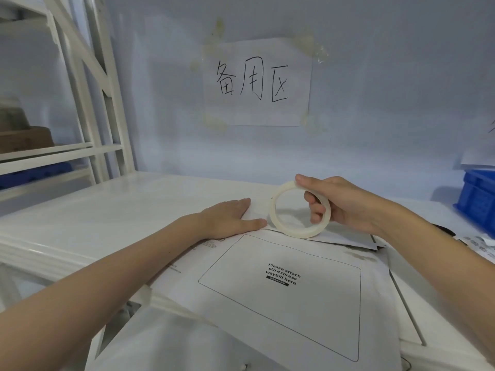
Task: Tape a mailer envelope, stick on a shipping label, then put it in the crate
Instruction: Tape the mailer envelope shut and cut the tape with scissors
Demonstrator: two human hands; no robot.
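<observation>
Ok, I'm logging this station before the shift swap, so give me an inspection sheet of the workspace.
Surface: white table.
Job's things: mailer flat, waybill box blank; tape roll on edge at its far end; blue crate far right.
Clutter: papers under the right forearm.
Hands: left hand flat on mailer; right hand grips roll.
Cables: nothing seen.
Surroundings: handwritten sign on wall; white shelving left.

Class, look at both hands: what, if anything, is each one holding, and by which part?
The right hand grips the tape roll by its rim, fingers through the hole. The left hand holds nothing; it presses flat on the mailer envelope.
</observation>
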